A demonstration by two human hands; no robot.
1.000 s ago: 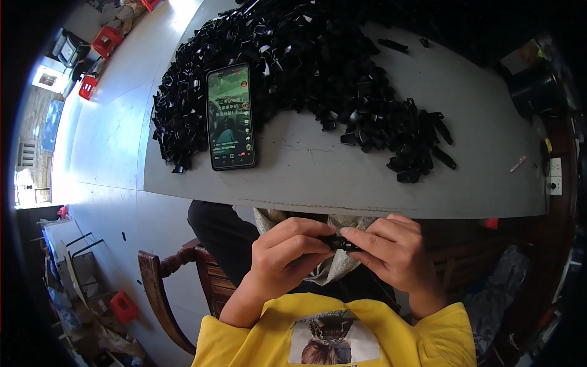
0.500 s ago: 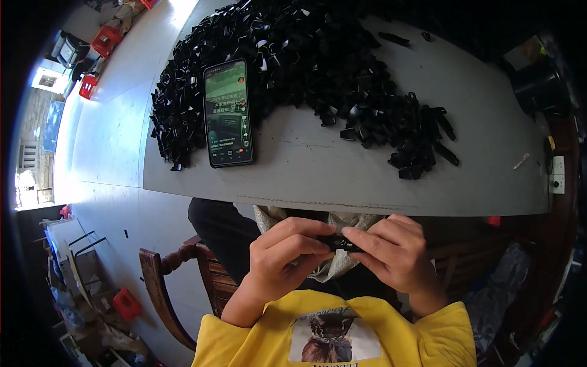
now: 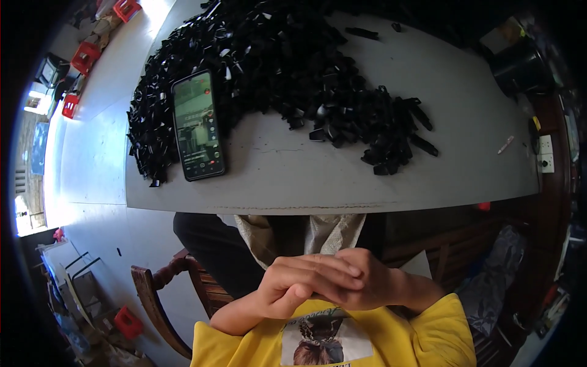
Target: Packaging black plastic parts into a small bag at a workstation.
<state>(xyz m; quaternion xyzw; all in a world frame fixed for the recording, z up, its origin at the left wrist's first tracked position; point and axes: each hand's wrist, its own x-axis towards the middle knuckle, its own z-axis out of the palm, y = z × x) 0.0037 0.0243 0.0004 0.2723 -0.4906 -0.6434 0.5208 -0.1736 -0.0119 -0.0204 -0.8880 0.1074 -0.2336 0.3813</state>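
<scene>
Here left hand (image 3: 299,282) overlaps right hand (image 3: 367,284), fingers curled.

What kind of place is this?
Probably a small workshop or home workroom for hand assembly: a grey table heaped with small black plastic parts, a phone lying beside them, and red plastic stools on the floor.

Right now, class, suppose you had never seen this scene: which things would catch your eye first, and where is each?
The big heap of small black plastic parts sprawls across the far side of the grey table. A lit smartphone lies at the heap's left edge. Close to the camera, below the table edge, the left hand and right hand are pressed together over a yellow shirt; whatever they hold is hidden.
</scene>
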